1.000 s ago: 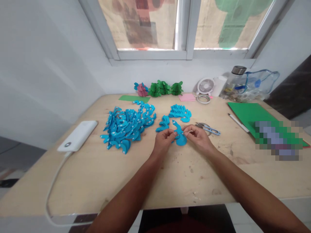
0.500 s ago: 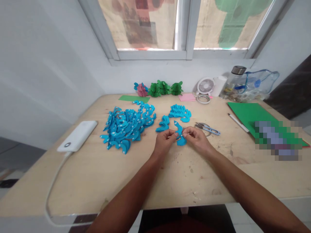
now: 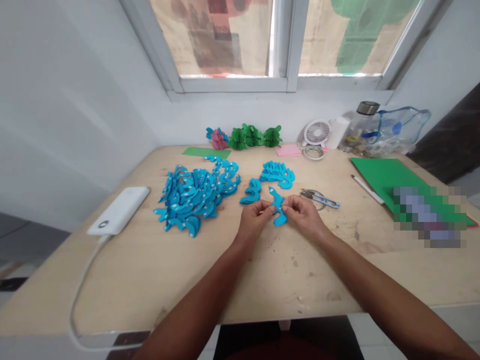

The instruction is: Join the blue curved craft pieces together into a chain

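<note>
Both my hands pinch one curved blue paper cutout (image 3: 279, 218) above the middle of the table. My left hand (image 3: 257, 216) grips its left side with closed fingertips, and my right hand (image 3: 303, 212) has its right side. A white patch shows near the cutout's upper tip. Just beyond my left hand lies a small stack of blue paper pieces (image 3: 251, 192). Farther back is another row of blue pieces (image 3: 276, 172). To the left spreads a large heap of blue cutouts (image 3: 195, 192), many with white patches. Thread snips (image 3: 322, 198) rest beside my right hand.
A white power bank (image 3: 120, 210) with a cable lies at left. Along the wall stand green paper figures (image 3: 252, 135), a pink one (image 3: 218, 138), a small fan (image 3: 317, 132) and a bottle (image 3: 363, 125). Green sheets (image 3: 382, 175) and a white pen (image 3: 367, 189) are at right.
The lower part of the blue cutout has shifted and turned slightly between my fingers. Both hands stay in nearly the same place, still pinching it.
</note>
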A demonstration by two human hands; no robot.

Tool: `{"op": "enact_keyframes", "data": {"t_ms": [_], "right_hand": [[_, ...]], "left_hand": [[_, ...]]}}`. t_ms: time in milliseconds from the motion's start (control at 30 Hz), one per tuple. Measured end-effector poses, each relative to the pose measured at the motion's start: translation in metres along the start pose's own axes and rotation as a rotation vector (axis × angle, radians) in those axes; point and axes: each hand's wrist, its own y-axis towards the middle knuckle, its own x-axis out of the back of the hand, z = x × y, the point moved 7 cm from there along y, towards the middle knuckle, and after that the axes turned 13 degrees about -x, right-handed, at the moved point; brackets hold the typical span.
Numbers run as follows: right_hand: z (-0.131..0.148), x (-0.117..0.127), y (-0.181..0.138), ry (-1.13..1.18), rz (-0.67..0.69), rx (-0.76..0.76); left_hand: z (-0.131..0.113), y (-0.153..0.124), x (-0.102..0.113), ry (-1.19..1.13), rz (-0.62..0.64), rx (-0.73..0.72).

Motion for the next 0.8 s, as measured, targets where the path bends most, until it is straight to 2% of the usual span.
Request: {"op": "enact_keyframes", "data": {"t_ms": [567, 800], "right_hand": [[0.002, -0.002, -0.003, -0.083, -0.019, 0.063], [0.005, -0.002, -0.005, -0.115, -0.048, 0.077]], "left_hand": [[-0.008, -0.001, -0.004, 0.078, 0.045, -0.019], [-0.014, -0.001, 0.0, 0.138, -0.002, -0.075]]}}
